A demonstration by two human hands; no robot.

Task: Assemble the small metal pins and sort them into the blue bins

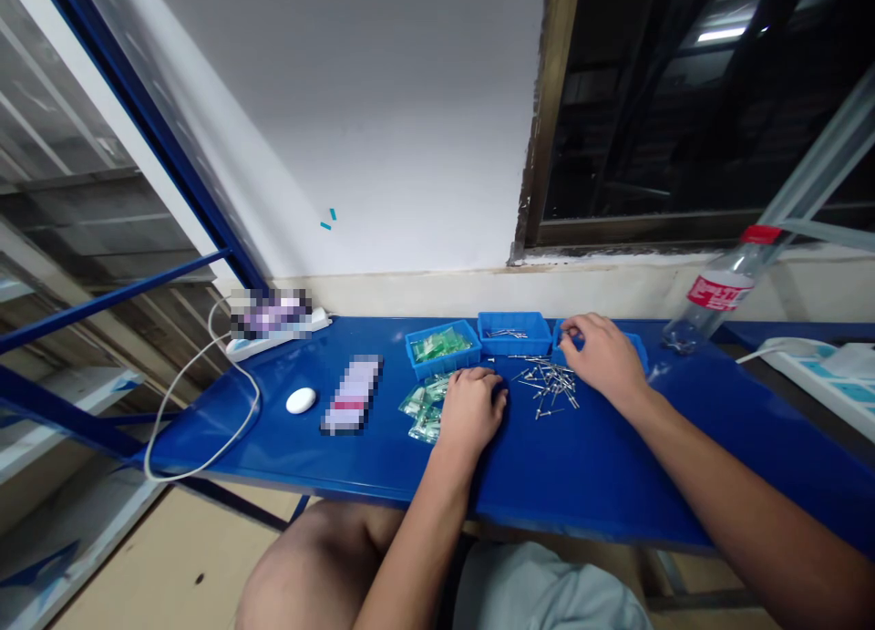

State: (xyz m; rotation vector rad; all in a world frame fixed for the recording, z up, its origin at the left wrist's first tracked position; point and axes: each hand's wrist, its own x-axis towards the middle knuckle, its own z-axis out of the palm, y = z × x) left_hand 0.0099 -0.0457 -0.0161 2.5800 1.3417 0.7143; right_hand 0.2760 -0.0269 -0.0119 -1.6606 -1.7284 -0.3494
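Observation:
My left hand (471, 407) rests on the table with its fingers curled, beside several small clear-green packets (425, 409); whatever is under the fingers is hidden. My right hand (596, 352) is over the front of the right blue bin (635, 345), thumb and fingers bent together; I cannot make out anything between them. Between the hands lies a loose pile of silver pop rivets (552, 386). The left blue bin (443, 367) contains more green packets (441, 342). In the middle blue bin (514, 345) are a few rivets (504, 333).
A phone (353, 393) and a white oval case (301, 400) lie on the blue table (273, 457) at left. Behind them a power strip (279, 335) trails a white cable (154, 429). A plastic bottle (717, 293) and another power strip (820, 384) are at right.

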